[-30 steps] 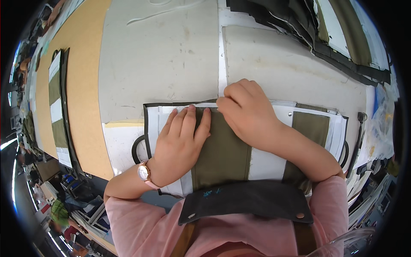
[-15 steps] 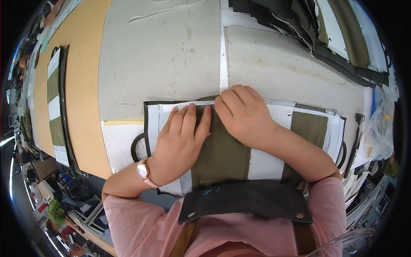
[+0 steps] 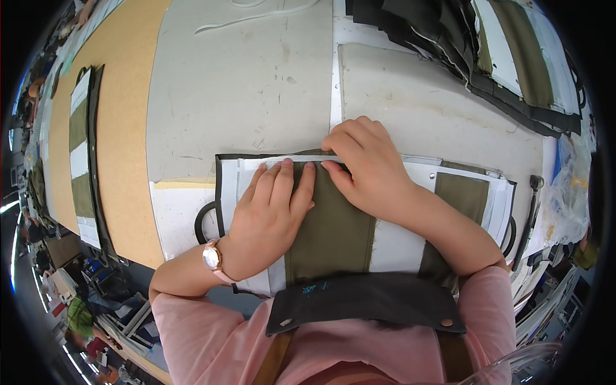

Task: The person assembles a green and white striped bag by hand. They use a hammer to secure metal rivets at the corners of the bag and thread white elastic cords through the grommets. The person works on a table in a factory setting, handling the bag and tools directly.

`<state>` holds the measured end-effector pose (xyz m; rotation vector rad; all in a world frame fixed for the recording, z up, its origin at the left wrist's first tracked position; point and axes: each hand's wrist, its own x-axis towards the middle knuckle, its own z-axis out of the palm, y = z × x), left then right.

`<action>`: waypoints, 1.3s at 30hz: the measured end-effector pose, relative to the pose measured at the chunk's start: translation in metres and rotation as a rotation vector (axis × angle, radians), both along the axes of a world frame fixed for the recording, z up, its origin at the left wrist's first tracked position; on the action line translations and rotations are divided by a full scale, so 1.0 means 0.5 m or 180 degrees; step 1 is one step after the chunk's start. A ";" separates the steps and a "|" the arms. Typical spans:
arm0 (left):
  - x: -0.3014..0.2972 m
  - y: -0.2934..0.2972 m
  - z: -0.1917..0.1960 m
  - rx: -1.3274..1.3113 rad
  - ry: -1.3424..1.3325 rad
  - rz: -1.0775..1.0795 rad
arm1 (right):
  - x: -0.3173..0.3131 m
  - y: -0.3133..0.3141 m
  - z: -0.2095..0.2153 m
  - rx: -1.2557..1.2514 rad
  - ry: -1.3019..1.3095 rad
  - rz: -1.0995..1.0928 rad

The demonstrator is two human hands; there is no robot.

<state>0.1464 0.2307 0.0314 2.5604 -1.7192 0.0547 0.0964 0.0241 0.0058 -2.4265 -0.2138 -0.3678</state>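
Observation:
A striped fabric panel (image 3: 330, 224) in olive and white, with dark edging, lies across the table in front of me. My left hand (image 3: 273, 199) rests on its left half, fingers outstretched and pressing flat near the far edge. Beside it, my right hand (image 3: 369, 163) has its fingers curled at the middle of that far edge. The thumb is on the near side and the index finger on the far side, with the dark edging between them. A black loop handle (image 3: 204, 221) sticks out at the panel's left end. The undersides of my right fingers are hidden.
Dark fabric pieces (image 3: 436, 45) and another striped panel (image 3: 523, 54) are heaped at the far right. A similar narrow piece (image 3: 82, 154) lies on the tan board at left. White cord (image 3: 256, 18) lies at the back. Clear plastic (image 3: 568, 192) sits at the right edge.
My right hand has lifted a little and moved slightly away from me, its thumb now parted from the index finger across the edge. My left hand stays flat in place.

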 end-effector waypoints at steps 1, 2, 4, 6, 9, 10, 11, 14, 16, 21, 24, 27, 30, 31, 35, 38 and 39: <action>0.000 0.000 0.000 0.0002 0.0000 0.0006 | 0.001 0.004 0.003 0.0043 0.0121 -0.0055; 0.000 0.001 -0.001 0.0004 0.0000 0.0012 | 0.001 0.005 0.005 0.0086 0.0242 -0.0110; -0.001 0.000 0.002 -0.0002 0.0010 0.0023 | 0.001 0.003 0.004 0.0070 0.0401 -0.0113; -0.001 -0.001 0.003 -0.0002 0.0017 0.0024 | 0.002 0.001 0.003 0.0068 0.0501 -0.0098; 0.001 -0.001 0.004 0.0003 0.0014 0.0019 | 0.003 -0.001 0.002 0.0091 0.0511 -0.0056; 0.001 -0.002 0.005 0.0002 0.0007 0.0021 | 0.004 -0.001 0.003 0.0103 0.0480 -0.0046; 0.002 -0.003 0.006 0.0001 -0.0001 0.0025 | 0.005 0.000 0.003 0.0115 0.0449 -0.0035; 0.006 -0.005 0.006 -0.0039 -0.0018 0.0026 | 0.005 0.004 -0.006 0.0316 0.0228 0.0044; 0.010 -0.003 0.005 -0.0097 0.0040 0.0020 | 0.006 0.001 -0.009 0.0344 0.0173 0.0220; 0.033 0.001 0.015 -0.0235 0.0317 -0.0108 | 0.006 -0.010 -0.022 0.0004 -0.0078 0.0641; 0.036 0.003 0.016 -0.0327 0.0400 -0.0089 | 0.005 -0.003 -0.021 -0.0063 -0.0220 0.0570; 0.033 0.006 0.012 -0.0427 0.0533 0.0144 | 0.006 0.000 -0.022 -0.0215 -0.0434 0.0615; 0.034 0.005 0.014 -0.0410 0.0455 0.0297 | -0.006 0.010 -0.022 -0.0704 -0.0723 0.0591; 0.036 0.003 0.018 -0.0398 0.0306 0.0213 | -0.011 0.012 -0.023 -0.0869 -0.0787 0.0559; 0.035 0.004 0.007 -0.0272 0.0124 -0.0022 | -0.015 0.023 -0.029 -0.1279 -0.1180 0.0429; 0.024 0.003 0.007 -0.0120 0.0142 0.0083 | -0.024 0.024 -0.021 -0.1265 -0.0903 0.0605; 0.020 -0.001 0.008 -0.0058 -0.0041 0.0052 | -0.024 0.026 -0.023 -0.1254 -0.0937 0.0507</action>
